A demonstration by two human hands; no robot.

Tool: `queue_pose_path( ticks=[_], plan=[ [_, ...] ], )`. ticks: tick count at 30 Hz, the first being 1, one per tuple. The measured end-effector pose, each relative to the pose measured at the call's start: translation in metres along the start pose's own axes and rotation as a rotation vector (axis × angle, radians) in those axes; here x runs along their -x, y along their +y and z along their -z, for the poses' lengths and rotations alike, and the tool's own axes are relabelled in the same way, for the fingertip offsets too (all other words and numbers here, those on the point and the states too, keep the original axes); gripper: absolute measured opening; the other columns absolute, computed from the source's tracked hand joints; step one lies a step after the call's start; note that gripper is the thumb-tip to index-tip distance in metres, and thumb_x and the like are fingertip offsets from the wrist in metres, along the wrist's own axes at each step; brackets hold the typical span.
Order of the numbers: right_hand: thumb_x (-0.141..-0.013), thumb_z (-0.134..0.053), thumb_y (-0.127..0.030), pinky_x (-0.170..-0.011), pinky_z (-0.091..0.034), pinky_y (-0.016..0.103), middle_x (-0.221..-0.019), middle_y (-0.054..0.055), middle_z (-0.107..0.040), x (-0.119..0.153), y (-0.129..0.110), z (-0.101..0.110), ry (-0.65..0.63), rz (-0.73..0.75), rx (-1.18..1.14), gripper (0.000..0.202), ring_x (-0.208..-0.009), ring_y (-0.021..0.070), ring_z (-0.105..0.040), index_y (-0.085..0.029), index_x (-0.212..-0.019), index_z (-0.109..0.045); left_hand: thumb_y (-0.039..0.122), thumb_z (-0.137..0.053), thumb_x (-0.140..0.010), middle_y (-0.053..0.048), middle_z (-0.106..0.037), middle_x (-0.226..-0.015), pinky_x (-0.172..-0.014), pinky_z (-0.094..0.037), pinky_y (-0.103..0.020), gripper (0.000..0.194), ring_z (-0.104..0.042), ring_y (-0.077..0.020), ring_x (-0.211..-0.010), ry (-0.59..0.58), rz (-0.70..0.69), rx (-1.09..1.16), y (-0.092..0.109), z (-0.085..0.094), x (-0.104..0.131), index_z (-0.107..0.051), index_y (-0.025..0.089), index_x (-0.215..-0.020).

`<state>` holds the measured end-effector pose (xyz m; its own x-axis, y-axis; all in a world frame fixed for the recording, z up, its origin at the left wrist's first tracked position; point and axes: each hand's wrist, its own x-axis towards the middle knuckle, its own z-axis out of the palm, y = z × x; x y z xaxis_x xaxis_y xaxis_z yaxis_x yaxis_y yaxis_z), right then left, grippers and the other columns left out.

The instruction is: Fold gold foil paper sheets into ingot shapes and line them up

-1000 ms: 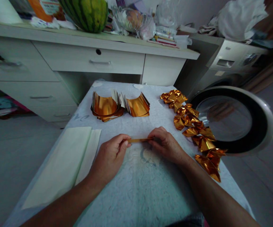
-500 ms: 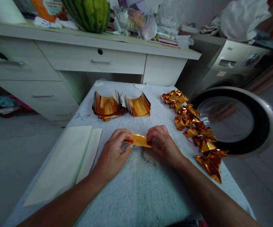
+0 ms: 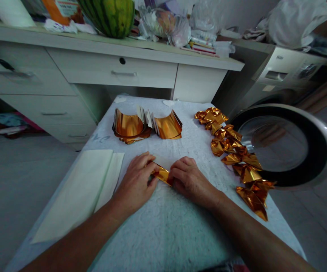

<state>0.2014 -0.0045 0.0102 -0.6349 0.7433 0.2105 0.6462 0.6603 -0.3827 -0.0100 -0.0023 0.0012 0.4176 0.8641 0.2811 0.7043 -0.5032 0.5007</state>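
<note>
A narrow folded strip of gold foil paper (image 3: 162, 175) lies between my hands, low over the cloth-covered table (image 3: 163, 234). My left hand (image 3: 139, 177) pinches its left end, fingers curled over it. At the other end my right hand (image 3: 190, 179) grips the strip, its fingertips pressed together. The strip slants down from left to right, and both its ends are hidden under the fingers. Beyond my hands sit two curved stacks of gold foil sheets (image 3: 129, 125), side by side. Along the right edge runs a row of folded gold foil pieces (image 3: 227, 141).
Folded pale paper sheets (image 3: 75, 192) lie at the table's left. A white desk (image 3: 118, 70) stands behind, bearing a watermelon (image 3: 109, 17) and plastic bags. At the right, the open round door (image 3: 322, 147) of a washing machine (image 3: 282, 71) sits close to the table edge.
The foil strip has tilted, its right end now lower and nearer to me. My right hand has moved slightly left and down. The view has shifted a little.
</note>
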Motion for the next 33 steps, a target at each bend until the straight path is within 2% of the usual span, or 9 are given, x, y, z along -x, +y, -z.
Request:
queue_pose_path(
  ticks=[2, 6, 9, 12, 15, 18, 21, 25, 33],
  plan=[
    [-0.084, -0.055, -0.005, -0.084, -0.033, 0.035, -0.09, 0.004, -0.063, 0.001, 0.0, 0.0, -0.011, -0.007, -0.006, 0.017, -0.089, 0.0193, -0.048, -0.019, -0.088, -0.063, 0.009, -0.059, -0.08, -0.009, -0.058, -0.118, -0.103, -0.042, -0.054, 0.011, -0.05, -0.0308, -0.119, 0.005, -0.027, -0.051, 0.001, 0.002, 0.0, -0.063, 0.019, -0.084],
    [-0.083, -0.055, -0.005, -0.085, -0.033, 0.035, -0.091, 0.004, -0.064, 0.002, 0.002, 0.001, -0.01, 0.008, -0.032, 0.017, -0.09, 0.0189, -0.05, -0.019, -0.09, -0.063, 0.008, -0.059, -0.083, -0.006, -0.062, -0.11, -0.092, -0.05, -0.045, 0.016, -0.056, -0.0244, -0.104, -0.057, -0.132, -0.009, 0.007, 0.002, 0.002, -0.064, 0.02, -0.092],
    [-0.084, -0.055, -0.007, -0.086, -0.034, 0.036, -0.092, 0.004, -0.064, 0.002, 0.002, 0.003, -0.015, 0.028, -0.07, 0.018, -0.09, 0.0189, -0.051, -0.02, -0.093, -0.063, 0.009, -0.058, -0.085, -0.006, -0.064, -0.106, -0.09, -0.051, -0.042, 0.016, -0.059, -0.0218, -0.099, -0.094, -0.196, 0.025, 0.009, -0.001, 0.004, -0.063, 0.019, -0.097],
    [-0.079, -0.056, -0.006, -0.087, -0.035, 0.037, -0.093, 0.004, -0.065, 0.002, 0.001, 0.008, -0.034, 0.022, -0.115, 0.022, -0.092, 0.02, -0.052, -0.02, -0.095, -0.062, 0.012, -0.055, -0.09, -0.006, -0.066, -0.1, -0.087, -0.053, -0.041, 0.011, -0.06, -0.0214, -0.095, -0.105, -0.212, 0.019, 0.009, -0.003, 0.004, -0.063, 0.017, -0.095],
    [-0.073, -0.057, -0.006, -0.09, -0.036, 0.039, -0.098, 0.005, -0.064, 0.003, -0.001, 0.012, -0.047, 0.004, -0.15, 0.033, -0.095, 0.0222, -0.053, -0.019, -0.103, -0.06, 0.012, -0.047, -0.093, -0.006, -0.066, -0.091, -0.083, -0.055, -0.04, 0.016, -0.062, -0.0204, -0.09, -0.105, -0.222, 0.007, 0.009, -0.003, 0.006, -0.062, 0.017, -0.089],
    [-0.073, -0.062, -0.012, -0.091, -0.036, 0.041, -0.103, 0.006, -0.064, 0.003, -0.002, 0.014, -0.056, -0.003, -0.175, 0.034, -0.098, 0.024, -0.052, -0.019, -0.106, -0.058, 0.013, -0.044, -0.094, -0.006, -0.065, -0.088, -0.08, -0.056, -0.04, 0.018, -0.062, -0.0206, -0.087, -0.095, -0.235, -0.019, 0.01, -0.002, 0.006, -0.06, 0.017, -0.085],
    [-0.08, -0.066, -0.02, -0.092, -0.036, 0.041, -0.103, 0.007, -0.063, 0.003, -0.002, 0.014, -0.061, -0.022, -0.195, 0.022, -0.099, 0.0239, -0.052, -0.018, -0.101, -0.059, 0.012, -0.045, -0.093, -0.007, -0.065, -0.09, -0.082, -0.054, -0.041, 0.016, -0.061, -0.0216, -0.09, -0.104, -0.233, -0.022, 0.012, -0.002, 0.007, -0.059, 0.017, -0.087],
    [-0.088, -0.063, -0.02, -0.092, -0.036, 0.04, -0.103, 0.005, -0.062, 0.003, -0.001, 0.011, -0.046, -0.053, -0.208, 0.002, -0.101, 0.0223, -0.05, -0.019, -0.089, -0.062, 0.012, -0.048, -0.092, -0.007, -0.063, -0.093, -0.085, -0.052, -0.042, 0.012, -0.058, -0.0224, -0.093, -0.129, -0.189, -0.001, 0.012, -0.002, 0.006, -0.058, 0.017, -0.088],
    [-0.085, -0.066, -0.016, -0.091, -0.035, 0.039, -0.104, 0.005, -0.059, 0.004, -0.002, 0.008, -0.011, -0.111, -0.222, 0.006, -0.103, 0.0223, -0.047, -0.02, -0.089, -0.065, 0.009, -0.048, -0.088, -0.005, -0.059, -0.089, -0.079, -0.049, -0.04, 0.014, -0.054, -0.0219, -0.088, -0.127, -0.113, 0.06, 0.014, -0.001, 0.003, -0.054, 0.019, -0.081]
  ],
)
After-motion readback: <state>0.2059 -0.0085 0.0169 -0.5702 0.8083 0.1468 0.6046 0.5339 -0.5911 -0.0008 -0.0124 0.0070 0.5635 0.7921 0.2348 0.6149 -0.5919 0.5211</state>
